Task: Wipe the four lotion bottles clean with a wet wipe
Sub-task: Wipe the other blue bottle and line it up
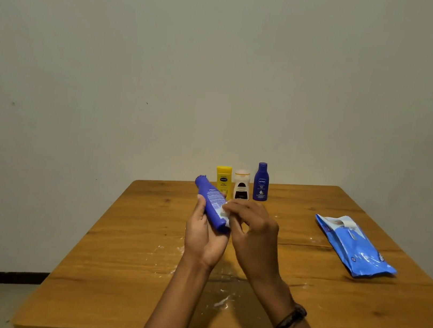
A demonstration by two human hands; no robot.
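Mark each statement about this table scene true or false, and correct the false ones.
1. The left hand grips a tilted blue bottle. True.
2. The yellow bottle, white bottle and small blue bottle stand upright on the table. True.
3. The wipe pack lies left of the hands. False: it lies to their right.
4. The right hand is empty. False: it pinches a white wipe against the tilted blue bottle.

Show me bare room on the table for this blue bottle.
The left of the table, from its edge to the left hand, is bare. So is the strip between the right hand and the wipes pack. Crowded: the far edge, where the yellow bottle, white bottle and upright blue bottle stand close.
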